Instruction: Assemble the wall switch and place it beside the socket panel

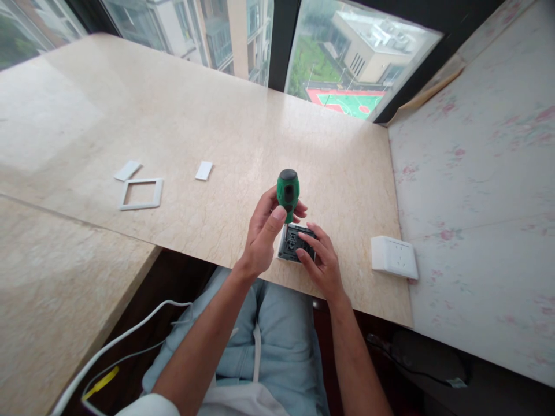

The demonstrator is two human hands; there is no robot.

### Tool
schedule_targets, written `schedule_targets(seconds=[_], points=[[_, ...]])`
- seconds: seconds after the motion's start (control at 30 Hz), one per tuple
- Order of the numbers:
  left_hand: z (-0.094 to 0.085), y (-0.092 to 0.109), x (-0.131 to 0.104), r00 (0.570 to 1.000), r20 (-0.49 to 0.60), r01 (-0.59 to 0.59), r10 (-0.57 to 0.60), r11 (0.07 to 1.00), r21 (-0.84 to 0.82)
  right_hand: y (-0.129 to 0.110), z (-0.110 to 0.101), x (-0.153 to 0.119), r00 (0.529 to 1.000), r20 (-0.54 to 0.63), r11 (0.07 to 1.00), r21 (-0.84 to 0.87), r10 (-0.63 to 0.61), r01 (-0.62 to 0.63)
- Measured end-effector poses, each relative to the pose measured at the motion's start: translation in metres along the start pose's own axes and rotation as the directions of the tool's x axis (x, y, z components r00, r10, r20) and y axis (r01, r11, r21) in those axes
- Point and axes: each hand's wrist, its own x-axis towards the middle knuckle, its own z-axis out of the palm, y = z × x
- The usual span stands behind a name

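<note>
Pale, marbled countertop (243, 138) runs beneath tall windows (359, 58) and meets a floral-papered wall (468, 173) to the right of both hands. The left hand (262, 234) is closed around an upright green screwdriver (288, 193), its shank reaching down to the left side of a dark switch module (291, 249) in a white housing. The right hand (321, 260) lies with its fingers spread over the module's right side. The hands are close together, each doing its own part.

Work seems partway along: the module's face is bare, and a white frame (158, 193) and two small white plates (128, 170) (203, 170) lie loose, well to the left of the hands. These cover pieces are not on the module; whether a screw is turning in or out cannot be told.

The counter's front edge is just on the near side of the module, leaving little room toward the lap. Beyond the hands the surface is open; to their right, a wall socket (394, 257) limits sideways movement.
</note>
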Motion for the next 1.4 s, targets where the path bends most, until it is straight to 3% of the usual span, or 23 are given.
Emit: schedule_targets(seconds=[0.23, 0.47, 0.67, 0.9, 1.07, 1.27, 1.4], points=[[0.015, 0.002, 0.002, 0.996, -0.083, -0.049, 0.046, 0.998, -0.037, 0.001, 0.001, -0.001, 1.000, 0.011, 1.000, 0.009, -0.001, 0.001], [0.004, -0.003, -0.001, 0.999, 0.021, -0.026, 0.026, 1.000, 0.010, 0.003, 0.002, -0.001, 1.000, 0.005, 1.000, 0.012, -0.007, 0.007], [0.004, 0.002, 0.000, 0.994, 0.090, 0.067, -0.058, 0.993, -0.094, 0.004, 0.003, -0.001, 1.000, -0.008, 1.000, 0.006, -0.016, 0.016], [0.016, 0.007, 0.005, 0.992, 0.085, 0.112, -0.098, 0.977, -0.184, 0.007, 0.004, -0.003, 1.000, -0.019, 1.000, 0.004, -0.010, 0.010], [0.014, -0.003, 0.003, 0.996, 0.077, 0.052, -0.036, 0.972, -0.228, 0.006, 0.004, -0.002, 0.999, -0.027, 1.000, 0.016, -0.024, 0.024], [0.019, -0.001, 0.004, 0.990, 0.110, 0.102, -0.083, 0.979, -0.178, 0.006, 0.004, -0.002, 0.999, -0.026, 1.000, 0.004, -0.021, 0.021], [0.025, -0.001, 0.010, 0.989, 0.055, 0.145, -0.138, 0.977, -0.158, 0.007, 0.004, -0.002, 1.000, -0.026, 1.000, 0.007, -0.012, 0.012]])
